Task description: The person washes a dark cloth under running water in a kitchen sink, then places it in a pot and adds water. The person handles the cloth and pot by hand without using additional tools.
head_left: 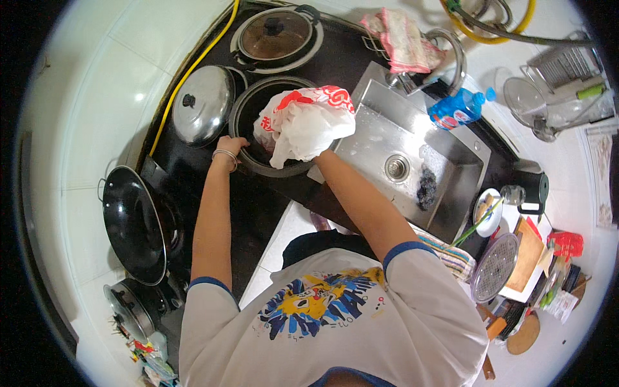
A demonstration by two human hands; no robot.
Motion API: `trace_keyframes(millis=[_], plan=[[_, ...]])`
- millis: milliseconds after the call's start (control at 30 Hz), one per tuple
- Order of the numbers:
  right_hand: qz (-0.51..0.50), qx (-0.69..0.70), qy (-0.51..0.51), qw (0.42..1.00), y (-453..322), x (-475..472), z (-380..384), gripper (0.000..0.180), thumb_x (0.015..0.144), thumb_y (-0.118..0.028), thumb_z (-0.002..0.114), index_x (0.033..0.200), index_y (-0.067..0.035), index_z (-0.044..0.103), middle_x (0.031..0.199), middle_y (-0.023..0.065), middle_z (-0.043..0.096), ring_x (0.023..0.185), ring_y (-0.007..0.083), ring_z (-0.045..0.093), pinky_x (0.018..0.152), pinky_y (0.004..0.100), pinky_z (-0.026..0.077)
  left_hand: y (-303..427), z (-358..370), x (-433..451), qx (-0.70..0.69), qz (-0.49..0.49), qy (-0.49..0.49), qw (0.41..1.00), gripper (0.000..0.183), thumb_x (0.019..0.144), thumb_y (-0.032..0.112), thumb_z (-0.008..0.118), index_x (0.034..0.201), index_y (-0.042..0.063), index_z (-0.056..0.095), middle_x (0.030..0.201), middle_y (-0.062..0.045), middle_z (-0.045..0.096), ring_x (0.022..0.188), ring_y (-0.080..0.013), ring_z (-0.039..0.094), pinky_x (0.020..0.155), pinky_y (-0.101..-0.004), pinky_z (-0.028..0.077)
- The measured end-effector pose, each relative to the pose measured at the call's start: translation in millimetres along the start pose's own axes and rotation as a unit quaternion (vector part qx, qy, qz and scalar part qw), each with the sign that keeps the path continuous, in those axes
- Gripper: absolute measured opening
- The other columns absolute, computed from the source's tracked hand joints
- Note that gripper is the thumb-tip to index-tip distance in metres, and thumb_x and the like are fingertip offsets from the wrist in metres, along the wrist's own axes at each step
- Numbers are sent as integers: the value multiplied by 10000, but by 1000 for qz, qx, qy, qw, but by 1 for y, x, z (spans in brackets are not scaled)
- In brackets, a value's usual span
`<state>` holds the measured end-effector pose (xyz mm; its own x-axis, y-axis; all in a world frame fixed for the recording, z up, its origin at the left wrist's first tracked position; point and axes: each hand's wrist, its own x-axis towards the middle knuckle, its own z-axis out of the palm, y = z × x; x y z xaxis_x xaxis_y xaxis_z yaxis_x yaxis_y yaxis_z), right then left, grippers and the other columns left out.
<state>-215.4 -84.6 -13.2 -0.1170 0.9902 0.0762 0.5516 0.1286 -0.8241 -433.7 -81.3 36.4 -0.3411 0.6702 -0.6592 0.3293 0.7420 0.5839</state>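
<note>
My left hand [233,144] grips the left side of a large dark round pot [263,167] standing on the black countertop. A bracelet circles that wrist. Over the pot's mouth, a crumpled white plastic bag with red print [316,123] covers my right hand [323,156] and is held up by it; the fingers are hidden. The bag hides much of the pot's inside, which looks dark. Just left of the pot rests a domed metal lid with a black knob [205,106]. Behind it sits a pan with a glass lid [275,34].
Right of the pot is a steel sink [372,150] with a dark scouring pad [426,188] in it. A blue bottle [454,109] stands by the faucet [459,63]. A black wok [133,227] leans at left; a yellow hose [193,67] runs along the wall.
</note>
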Motion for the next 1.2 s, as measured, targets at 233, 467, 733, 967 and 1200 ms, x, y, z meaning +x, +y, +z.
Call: trace_keyframes(millis=[233,467,733,967,1200], plan=[[40,17,39,998,15,-40,-52,508,799,-376,492,1176,-37,470,1144,153,515,1117,347,425,910,474,363,69,24,-58,116,26,72,990,228,657,99,644,633,-69,491,581,-150,535,417,-232,478,381,-364,366],[77,45,84,992,32,-76,-110,505,795,-371,501,1172,-36,474,1139,155,515,1114,351,426,905,479,364,131,67,-116,346,166,99,918,236,697,138,577,779,-76,633,752,-246,626,629,-309,642,578,-356,512],[114,92,140,979,61,-107,-183,501,789,-364,511,1166,-36,477,1134,157,516,1110,355,427,900,484,366,181,128,-165,486,210,113,841,317,764,164,552,1000,-34,625,1026,-213,616,965,-297,607,805,-373,497],[149,139,184,961,90,-150,-232,498,784,-358,519,1162,-35,481,1129,159,517,1106,359,427,895,488,368,199,165,-200,528,214,161,806,295,789,165,586,1046,27,629,1114,-158,595,1029,-292,582,835,-385,496],[184,171,219,943,116,-196,-266,496,780,-353,528,1157,-34,484,1125,160,517,1103,362,428,890,492,369,199,203,-218,531,241,194,789,263,827,119,552,1071,59,629,1142,-145,585,1045,-288,575,823,-399,497]])
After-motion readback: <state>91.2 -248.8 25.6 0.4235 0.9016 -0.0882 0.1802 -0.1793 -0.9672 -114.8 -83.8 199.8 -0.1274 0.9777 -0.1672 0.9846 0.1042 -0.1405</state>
